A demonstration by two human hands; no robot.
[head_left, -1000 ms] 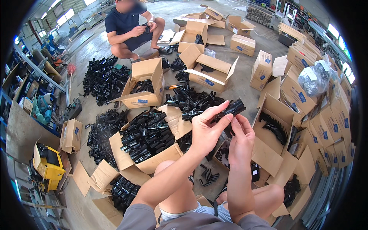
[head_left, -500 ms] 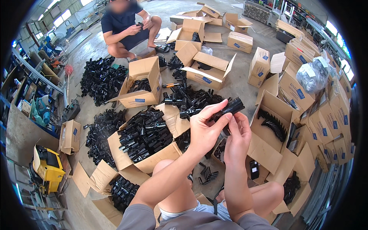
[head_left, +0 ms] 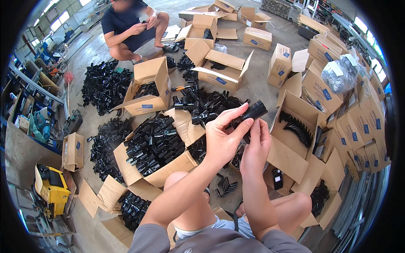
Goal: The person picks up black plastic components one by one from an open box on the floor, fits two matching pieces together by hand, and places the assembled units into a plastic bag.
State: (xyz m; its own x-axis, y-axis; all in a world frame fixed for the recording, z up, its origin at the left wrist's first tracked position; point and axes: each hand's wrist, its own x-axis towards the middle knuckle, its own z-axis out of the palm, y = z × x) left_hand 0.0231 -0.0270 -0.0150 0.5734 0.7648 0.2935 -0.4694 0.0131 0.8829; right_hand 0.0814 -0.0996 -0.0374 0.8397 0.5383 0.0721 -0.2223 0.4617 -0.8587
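Note:
In front of me, a glossy black tube fitting (head_left: 256, 110) is held up, tilted to the right. My left hand (head_left: 226, 134) is closed round it, with the thumb along its near side. The fingers of my right hand (head_left: 256, 145) are pinched together at its underside; my hands hide its lower part. Beneath my hands, several small black pieces (head_left: 227, 186) lie on the floor. An open cardboard box (head_left: 177, 165) to the left is heaped with similar black fittings (head_left: 156, 145). Beyond my left hand spreads a loose pile of black fittings (head_left: 206, 101).
A person (head_left: 126, 29) squats at the far left, handling a small dark piece. On the right, an open box (head_left: 287, 154) contains a row of black parts, near stacked cartons (head_left: 358, 122). A black phone (head_left: 277, 178) lies by my right knee. A yellow machine (head_left: 57, 189) stands at left.
The view has shifted slightly, so the surroundings sit a little further left and up. Both hands stay on the black tube fitting, the right fingers closing in tighter beneath it.

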